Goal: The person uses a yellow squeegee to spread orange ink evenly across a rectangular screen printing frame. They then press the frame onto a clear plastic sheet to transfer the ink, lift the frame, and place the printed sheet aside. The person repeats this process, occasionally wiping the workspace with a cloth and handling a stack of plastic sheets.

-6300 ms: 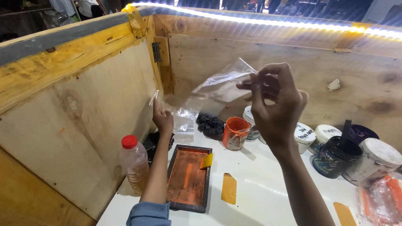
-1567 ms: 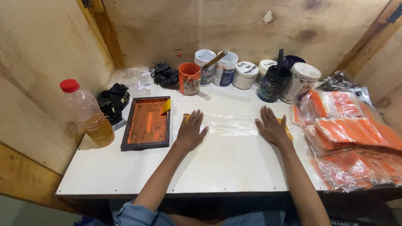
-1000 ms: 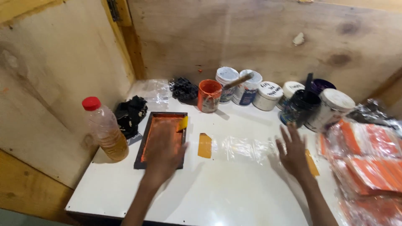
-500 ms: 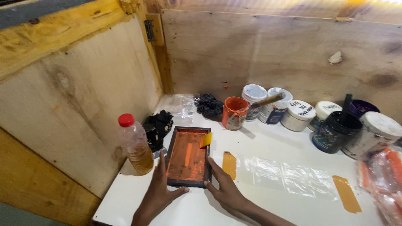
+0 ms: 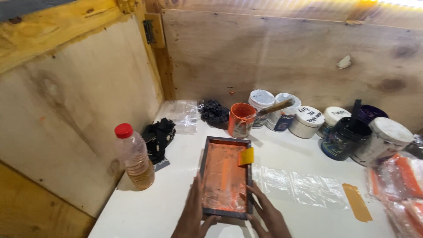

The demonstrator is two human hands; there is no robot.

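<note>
Here, the left hand and right hand clasp the near end of the orange-inked, dark-framed rectangular screen lying on the white worktop, long axis running away toward the paint pots.

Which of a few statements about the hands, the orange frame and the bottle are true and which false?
1. Both hands grip the near end of the orange-stained frame. True: the left hand is at its left edge, the right hand at its right.
2. The plastic bottle has a blue cap. False: the cap is red.
3. A clear plastic bag lies flat right of the frame. True.
4. The orange cup lies tipped over. False: it stands upright.
</note>
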